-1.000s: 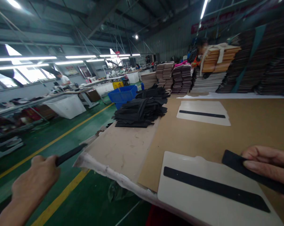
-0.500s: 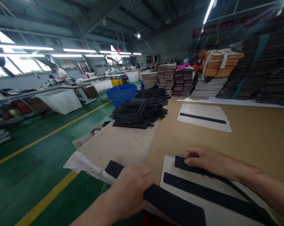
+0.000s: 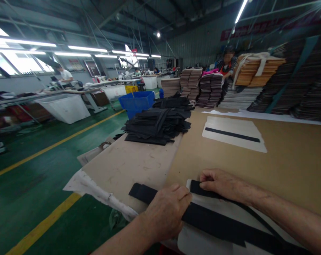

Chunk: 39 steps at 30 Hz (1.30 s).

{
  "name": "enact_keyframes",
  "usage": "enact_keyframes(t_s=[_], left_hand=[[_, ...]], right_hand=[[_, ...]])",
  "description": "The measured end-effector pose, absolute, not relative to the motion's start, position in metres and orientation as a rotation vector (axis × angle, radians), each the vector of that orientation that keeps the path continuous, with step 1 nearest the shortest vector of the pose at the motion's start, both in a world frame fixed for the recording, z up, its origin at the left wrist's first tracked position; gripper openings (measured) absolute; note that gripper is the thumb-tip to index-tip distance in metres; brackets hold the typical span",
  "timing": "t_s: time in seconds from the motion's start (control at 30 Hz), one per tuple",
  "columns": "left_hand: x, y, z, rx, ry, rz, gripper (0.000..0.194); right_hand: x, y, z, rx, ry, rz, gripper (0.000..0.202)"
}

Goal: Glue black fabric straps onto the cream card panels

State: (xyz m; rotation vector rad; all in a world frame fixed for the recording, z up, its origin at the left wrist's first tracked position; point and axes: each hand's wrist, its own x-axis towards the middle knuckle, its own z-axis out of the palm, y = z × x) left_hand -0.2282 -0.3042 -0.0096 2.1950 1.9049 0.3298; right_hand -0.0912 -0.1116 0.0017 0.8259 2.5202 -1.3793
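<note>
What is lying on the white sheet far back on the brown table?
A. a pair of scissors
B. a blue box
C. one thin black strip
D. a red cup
C: the far white sheet on the brown table carries only one thin black strip lying across its middle.
</note>
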Motion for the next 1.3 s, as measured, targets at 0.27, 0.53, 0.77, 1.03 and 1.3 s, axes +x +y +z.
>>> enact_keyframes(t_s=[0.27, 0.53, 0.77, 1.03, 1.3], left_hand=[[-0.232, -0.305, -0.024, 2.206, 1.882, 0.437, 0.046], [-0.232, -0.305, -0.022, 2.191, 1.873, 0.418, 0.047], [-0.232, -0.304, -0.021, 2.212, 1.874, 0.41, 0.043], [-0.233, -0.306, -0.02, 2.208, 1.883, 0.391, 0.04], [-0.232, -0.304, -0.015, 2.257, 1.915, 0.25, 0.039]], right_hand=[[-0.101, -0.116, 0.002, 0.827, 2.586, -1.173, 0.004], [-0.104, -0.122, 0.005, 0.843, 2.65, -1.032, 0.007], [-0.104, -0.123, 0.0, 0.858, 2.66, -0.98, 0.007], [-0.107, -0.128, 0.001, 0.891, 2.714, -0.887, 0.007], [-0.109, -0.133, 0.004, 0.902, 2.735, -0.874, 0.004]])
